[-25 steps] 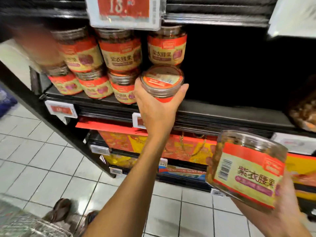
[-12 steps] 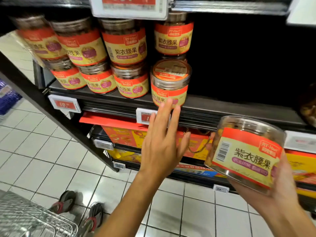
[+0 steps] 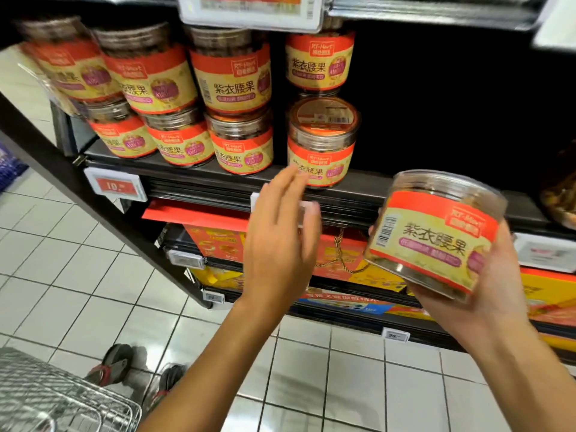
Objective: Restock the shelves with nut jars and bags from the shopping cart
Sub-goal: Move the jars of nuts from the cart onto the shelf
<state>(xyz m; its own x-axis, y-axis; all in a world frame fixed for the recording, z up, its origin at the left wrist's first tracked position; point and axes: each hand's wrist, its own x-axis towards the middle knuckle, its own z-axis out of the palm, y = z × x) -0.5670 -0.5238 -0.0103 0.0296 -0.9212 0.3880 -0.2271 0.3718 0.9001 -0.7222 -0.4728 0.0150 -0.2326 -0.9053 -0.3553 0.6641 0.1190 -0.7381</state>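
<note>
One nut jar (image 3: pixel 433 235) is not on the shelf (image 3: pixel 389 190) yet, held tipped in the curled right hand (image 3: pixel 489 294), while many stacked jars (image 3: pixel 237 85) already stand there with room beside them, and the left hand (image 3: pixel 280 244) is spread and holds nothing near the front jar (image 3: pixel 322 145).

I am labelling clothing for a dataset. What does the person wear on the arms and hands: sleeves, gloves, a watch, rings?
The left forearm and right forearm are bare to the picture's edge, without sleeve or cuff. The left hand and right hand have no gloves, watch, band or ring in view. The jar hides part of the right hand, so a ring there cannot be excluded.
</note>
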